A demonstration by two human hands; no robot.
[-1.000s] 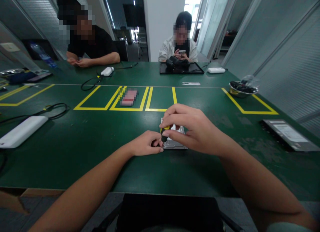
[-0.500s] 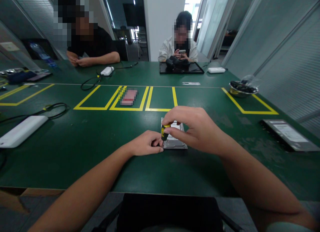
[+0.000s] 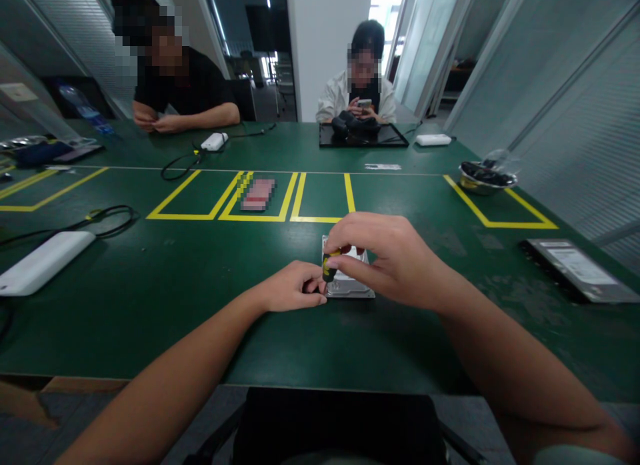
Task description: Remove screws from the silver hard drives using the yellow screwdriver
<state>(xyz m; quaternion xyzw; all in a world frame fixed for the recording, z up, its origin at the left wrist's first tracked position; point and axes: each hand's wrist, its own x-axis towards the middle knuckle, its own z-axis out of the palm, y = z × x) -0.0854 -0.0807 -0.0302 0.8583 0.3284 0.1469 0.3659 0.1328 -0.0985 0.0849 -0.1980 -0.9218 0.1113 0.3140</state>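
A silver metal hard disk drive point(image 3: 350, 290), flat and boxy with a contoured top, lies on a smooth green tabletop point(image 3: 200, 345) in front of a seated worker, partly hidden beneath the right hand point(image 3: 387, 251). That hand's thumb and fingers are closed around the stubby black-and-yellow handle of a screwdriver point(image 3: 329, 268), held slightly tilted over the drive's left side; its tip cannot be made out. The left hand point(image 3: 295, 286) rests on the table with fingers curled in at the drive's left edge, though whether they pinch anything cannot be told. Beyond the drive, strips of yellow tape point(image 3: 253, 218) mark out angular bays, one framing a blurred pink rectangular item point(image 3: 257, 195). A rounded white plastic slab point(image 3: 47, 265) lies at left near a looped black cable point(image 3: 117, 228); at right sit a flat, labelled metal unit point(image 3: 587, 275) and a shiny round metal bowl point(image 3: 480, 183) of dark contents. Across the table, two people sit, one in black, the other in a pale jacket holding a phone point(image 3: 365, 104).
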